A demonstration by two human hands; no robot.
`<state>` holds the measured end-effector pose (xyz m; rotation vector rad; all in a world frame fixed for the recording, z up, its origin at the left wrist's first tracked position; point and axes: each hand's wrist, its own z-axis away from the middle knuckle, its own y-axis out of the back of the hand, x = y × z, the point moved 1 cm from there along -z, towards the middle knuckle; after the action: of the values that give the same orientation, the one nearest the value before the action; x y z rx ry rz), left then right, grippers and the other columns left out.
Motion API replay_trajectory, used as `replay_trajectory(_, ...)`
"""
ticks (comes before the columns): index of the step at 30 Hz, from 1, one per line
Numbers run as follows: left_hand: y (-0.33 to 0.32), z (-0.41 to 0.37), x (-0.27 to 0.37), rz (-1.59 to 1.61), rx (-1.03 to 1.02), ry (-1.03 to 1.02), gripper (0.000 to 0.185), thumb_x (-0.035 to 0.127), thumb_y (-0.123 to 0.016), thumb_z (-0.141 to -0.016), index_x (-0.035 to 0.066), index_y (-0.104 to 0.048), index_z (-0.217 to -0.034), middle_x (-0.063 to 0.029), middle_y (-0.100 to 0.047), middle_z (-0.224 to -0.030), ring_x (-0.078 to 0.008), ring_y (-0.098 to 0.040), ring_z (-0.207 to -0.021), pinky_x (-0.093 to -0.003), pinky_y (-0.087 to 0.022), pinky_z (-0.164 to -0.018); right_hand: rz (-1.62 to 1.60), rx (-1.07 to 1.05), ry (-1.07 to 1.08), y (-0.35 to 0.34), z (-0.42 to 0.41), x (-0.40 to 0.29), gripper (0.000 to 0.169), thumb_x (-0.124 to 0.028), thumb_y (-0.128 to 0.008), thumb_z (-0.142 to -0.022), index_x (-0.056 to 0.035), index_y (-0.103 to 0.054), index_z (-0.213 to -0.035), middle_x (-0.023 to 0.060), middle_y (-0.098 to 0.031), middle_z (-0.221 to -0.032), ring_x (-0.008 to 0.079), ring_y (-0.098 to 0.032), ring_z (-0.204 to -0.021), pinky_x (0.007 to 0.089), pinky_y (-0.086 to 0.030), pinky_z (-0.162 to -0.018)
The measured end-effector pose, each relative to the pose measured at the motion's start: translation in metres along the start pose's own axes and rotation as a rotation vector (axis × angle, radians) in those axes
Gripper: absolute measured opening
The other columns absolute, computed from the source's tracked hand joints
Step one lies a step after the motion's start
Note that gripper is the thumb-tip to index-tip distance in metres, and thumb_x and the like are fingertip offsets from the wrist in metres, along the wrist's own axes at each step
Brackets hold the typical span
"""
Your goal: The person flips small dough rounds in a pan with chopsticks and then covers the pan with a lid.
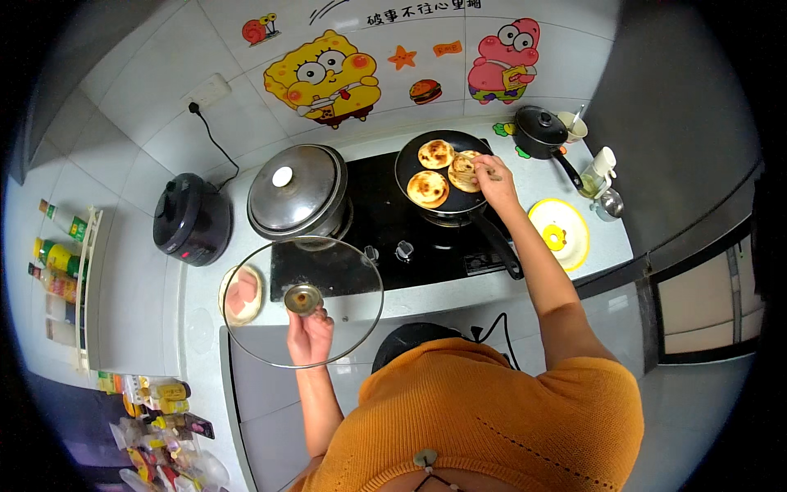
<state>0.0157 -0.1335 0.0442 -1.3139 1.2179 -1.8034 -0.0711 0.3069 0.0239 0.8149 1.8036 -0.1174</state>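
My left hand (pixel 310 335) holds a round glass pan lid (pixel 258 347) by its knob, in front of the counter edge. Through the clear glass part of the cooktop shows. Over the black frying pan (pixel 452 200), my right hand (pixel 495 181) pinches a slim, light-coloured utensil (pixel 464 158), its exact kind unclear. The utensil's tip is at the right-hand browned flatbread (pixel 460 175), which my fingers partly cover. Two more flatbreads lie in the pan, one at the upper left (pixel 436 154) and one at the lower left (pixel 428 189).
A large lidded metal pot (pixel 295 197) occupies the left side of the black cooktop (pixel 375 184). Right of the pan are a lidded saucepan (pixel 541 132), an oil bottle (pixel 595 175) and a yellow-rimmed plate (pixel 575 237). An electric cooker (pixel 193 221) stands left. The pan handle (pixel 497 243) points frontward.
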Motion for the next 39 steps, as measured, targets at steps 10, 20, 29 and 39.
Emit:
replay_trajectory(10, 0.005, 0.013, 0.005, -0.038, 0.094, -0.065, 0.039, 0.034, -0.035, -0.093, 0.005, -0.044, -0.117, -0.012, -0.055, -0.096, -0.0173, -0.056, -0.077, -0.0304, -0.047, -0.069, 0.468, -0.237, 0.397, -0.03, 0.006, -0.017, 0.011, -0.015, -0.053, -0.082, -0.0064, -0.057, -0.088, 0.0105, -0.053, -0.086, 0.0306, -0.058, -0.073, 0.0391, -0.048, -0.064)
replay_trajectory(20, 0.015, 0.014, 0.005, -0.021, 0.012, -0.058, 0.04, 0.035, -0.038, -0.092, 0.003, -0.044, -0.116, -0.0131, -0.053, -0.099, -0.0173, -0.055, -0.08, -0.0299, -0.046, -0.071, -0.159, 0.039, 0.021, -0.031, -0.012, 0.011, 0.018, -0.019, -0.046, -0.087, -0.0031, -0.055, -0.084, 0.0072, -0.057, -0.089, 0.0199, -0.063, -0.072, 0.0271, -0.049, -0.063)
replay_trajectory(29, 0.01, 0.019, 0.008, 0.007, 0.047, -0.074, 0.04, 0.033, -0.037, -0.093, 0.003, -0.043, -0.118, -0.0123, -0.053, -0.096, -0.0159, -0.053, -0.075, -0.0291, -0.045, -0.068, -0.795, 0.425, -0.5, -0.004, -0.024, 0.034, 0.027, -0.026, -0.04, -0.091, -0.0009, -0.048, -0.096, 0.0166, -0.059, -0.09, 0.0269, -0.065, -0.075, 0.0285, -0.054, -0.061)
replay_trajectory(39, 0.012, 0.029, 0.017, 0.002, 0.04, -0.078, 0.042, 0.037, -0.035, -0.093, 0.002, -0.044, -0.115, -0.0124, -0.054, -0.096, -0.0155, -0.055, -0.076, -0.0289, -0.044, -0.068, -0.815, 0.459, -0.575, 0.011, -0.02, 0.062, 0.029, -0.029, -0.037, -0.092, -0.0023, -0.048, -0.098, 0.0178, -0.06, -0.09, 0.0239, -0.065, -0.076, 0.0274, -0.053, -0.06)
